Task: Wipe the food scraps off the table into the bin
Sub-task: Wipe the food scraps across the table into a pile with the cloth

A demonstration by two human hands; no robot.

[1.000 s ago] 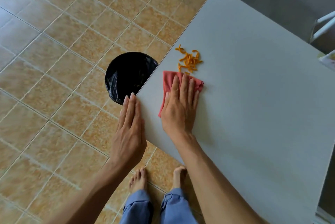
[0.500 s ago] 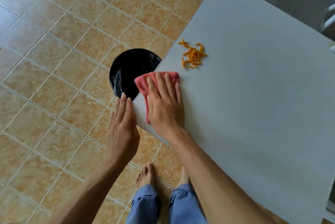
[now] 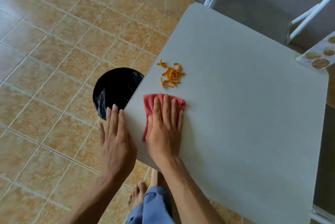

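A pale grey square table (image 3: 244,115) stands over tan floor tiles (image 3: 54,51), a round black-lined bin (image 3: 114,89) beside its edge. The right hand (image 3: 164,129) presses its spread fingers flat on a red cloth (image 3: 150,102) just short of the orange food scraps (image 3: 171,75). The left hand (image 3: 116,140), open, seemingly rests at the table's edge.

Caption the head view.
Right hand presses pink cloth near orange scraps; black-lined bin beside grey table.

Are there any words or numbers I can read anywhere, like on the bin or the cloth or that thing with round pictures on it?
None: no words, numbers or signs can be read.
Black bin: plain liner, no label.
Red cloth: plain.
Table: bare grey top.
Patterned thing at the right edge: only round greenish shapes, no letters visible.
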